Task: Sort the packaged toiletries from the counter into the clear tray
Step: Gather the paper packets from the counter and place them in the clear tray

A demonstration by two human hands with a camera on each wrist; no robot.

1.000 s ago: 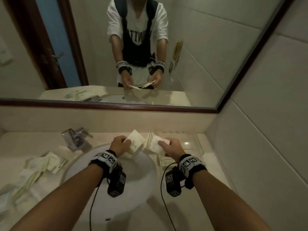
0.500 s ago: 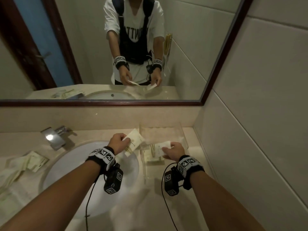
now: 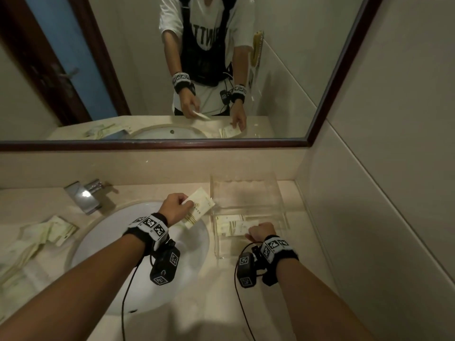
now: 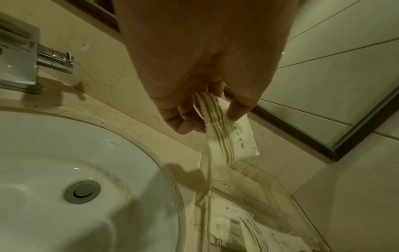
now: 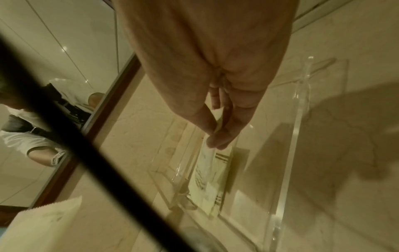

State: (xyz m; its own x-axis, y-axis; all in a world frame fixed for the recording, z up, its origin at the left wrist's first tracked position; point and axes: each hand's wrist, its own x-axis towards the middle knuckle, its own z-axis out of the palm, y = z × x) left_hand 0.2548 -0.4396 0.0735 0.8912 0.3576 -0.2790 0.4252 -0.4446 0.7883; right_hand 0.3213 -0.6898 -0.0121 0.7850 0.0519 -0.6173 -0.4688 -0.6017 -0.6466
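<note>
My left hand (image 3: 181,207) (image 4: 211,119) pinches a white toiletry packet with gold stripes (image 3: 200,208) (image 4: 230,136) above the basin's right rim, just left of the clear tray (image 3: 279,193) (image 4: 254,185) (image 5: 302,119). My right hand (image 3: 259,232) (image 5: 215,138) reaches down into the tray's near half and pinches the end of a second striped packet (image 3: 235,227) (image 5: 207,170), which lies on another packet (image 4: 259,238) on the tray floor. The tray's far half holds nothing.
A loose pile of more packets (image 3: 46,233) lies on the counter left of the white sink basin (image 3: 138,257). A chrome faucet (image 3: 83,195) stands behind the basin. The tray sits in the counter's right corner against the tiled wall (image 3: 369,193), under a framed mirror (image 3: 172,145).
My right hand has carried its packet down into the tray's near half. My left hand still holds its packet, now close to the tray's left wall. My head has turned right.
</note>
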